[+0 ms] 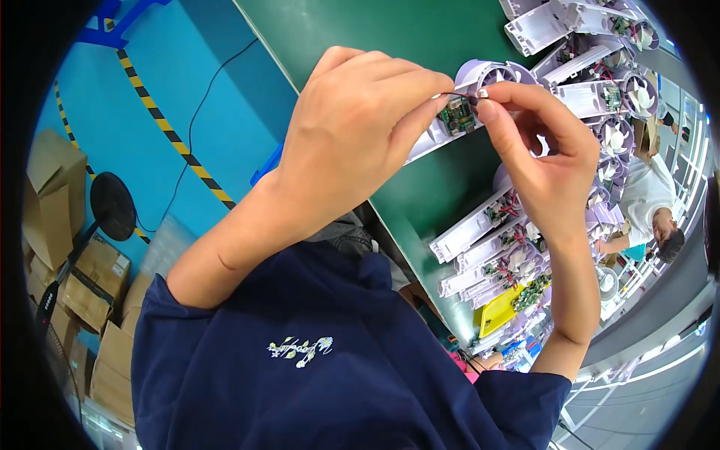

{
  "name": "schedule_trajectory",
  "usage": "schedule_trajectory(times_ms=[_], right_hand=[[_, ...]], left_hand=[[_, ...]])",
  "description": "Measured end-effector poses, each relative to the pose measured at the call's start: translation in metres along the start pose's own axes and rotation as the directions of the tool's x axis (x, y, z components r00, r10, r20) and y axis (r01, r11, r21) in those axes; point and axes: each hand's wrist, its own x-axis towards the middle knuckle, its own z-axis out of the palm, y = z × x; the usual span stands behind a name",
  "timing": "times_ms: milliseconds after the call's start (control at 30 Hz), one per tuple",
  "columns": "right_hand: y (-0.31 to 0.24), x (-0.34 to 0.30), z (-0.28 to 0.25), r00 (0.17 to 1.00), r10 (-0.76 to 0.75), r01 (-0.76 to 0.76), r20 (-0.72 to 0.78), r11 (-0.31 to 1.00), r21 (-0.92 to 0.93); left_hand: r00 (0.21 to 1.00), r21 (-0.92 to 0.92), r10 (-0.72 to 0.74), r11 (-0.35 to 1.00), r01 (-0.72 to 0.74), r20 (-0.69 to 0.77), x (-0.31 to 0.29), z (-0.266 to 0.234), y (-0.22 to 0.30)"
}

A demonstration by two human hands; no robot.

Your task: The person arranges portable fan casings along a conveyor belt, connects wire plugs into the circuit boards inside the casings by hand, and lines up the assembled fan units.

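Note:
My left hand (356,116) is closed in a pinch on a thin dark wire (456,94), above a pale lilac fan housing (427,144) on the table. With thumb and forefinger, my right hand (551,146) pinches the wire's other end, where a tiny light-coloured piece (482,94) shows at the fingertips; its kind is too small to make out. Just under the wire, a green circuit board (457,118) sits in the housing's handle. The housing's round fan end (495,73) lies beyond my fingers, partly covered by them.
More fan housings (487,225) with boards and red wires lie in rows along the green table (330,34). A yellow tray (495,311) is beside several circuit boards (532,292). Another person (649,191) is at the right. Cardboard boxes (94,281) and a black fan (112,206) stand at left.

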Motion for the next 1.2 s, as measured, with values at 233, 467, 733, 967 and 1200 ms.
schedule_trajectory(times_ms=[233,467,733,967,1200], right_hand=[[-0.003,0.003,-0.005,1.000,-0.025,0.023,-0.016,0.992,-0.123],[-0.001,0.007,-0.009,0.973,-0.223,0.231,0.061,0.935,-0.269],[0.001,0.009,-0.009,0.886,-0.401,0.464,0.234,0.747,-0.477],[-0.010,0.011,-0.011,0.894,-0.334,0.447,0.298,0.665,-0.598],[-0.013,0.021,-0.014,0.891,-0.332,0.451,0.308,0.719,-0.529]], left_hand=[[1.000,0.013,-0.008,1.000,0.008,-0.004,0.000,0.000,0.000],[1.000,0.025,-0.013,1.000,0.013,-0.002,0.000,0.000,0.001],[1.000,0.041,-0.006,0.999,0.007,-0.014,0.000,0.002,0.001],[0.973,0.222,-0.182,0.964,0.147,0.144,-0.010,-0.011,0.035],[0.909,0.044,0.022,0.998,-0.044,0.417,0.033,-0.043,-0.006]])
